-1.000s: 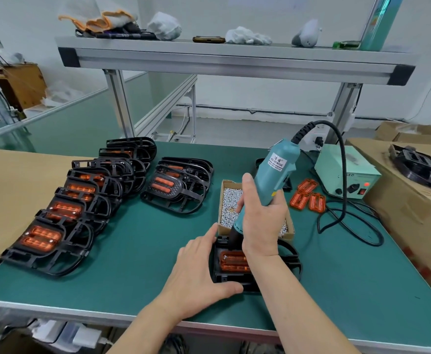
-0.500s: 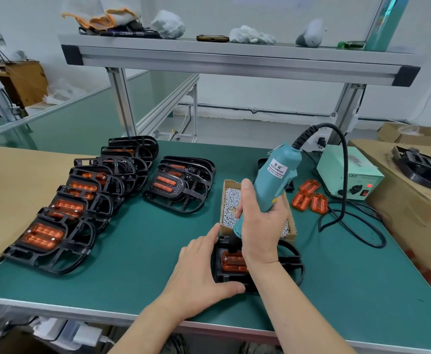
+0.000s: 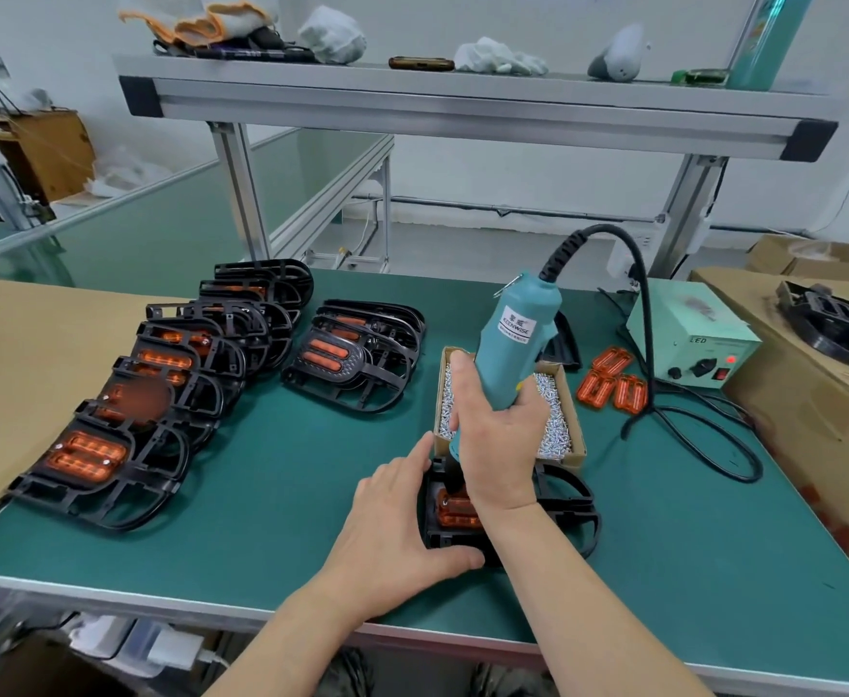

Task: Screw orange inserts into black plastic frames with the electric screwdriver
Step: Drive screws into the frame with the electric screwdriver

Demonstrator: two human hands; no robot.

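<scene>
Wrapping electric screwdriver (image 3: 512, 339) mid-barrel, right grip (image 3: 500, 445). Left grip (image 3: 397, 520), flat-handed, braces black frame (image 3: 570, 500) edge; frame likely light, stiff, skiddy.

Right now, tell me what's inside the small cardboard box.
The cardboard box holds loose silver screws. The right hand and electric screwdriver cover its middle, so anything there is hidden.

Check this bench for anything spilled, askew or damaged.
Nothing serious stands out. The screws sit inside their cardboard box, and the finished frames lie in an overlapping row. Only the three loose orange inserts lie scattered right beside the screwdriver cord, where it could snag them.
</scene>
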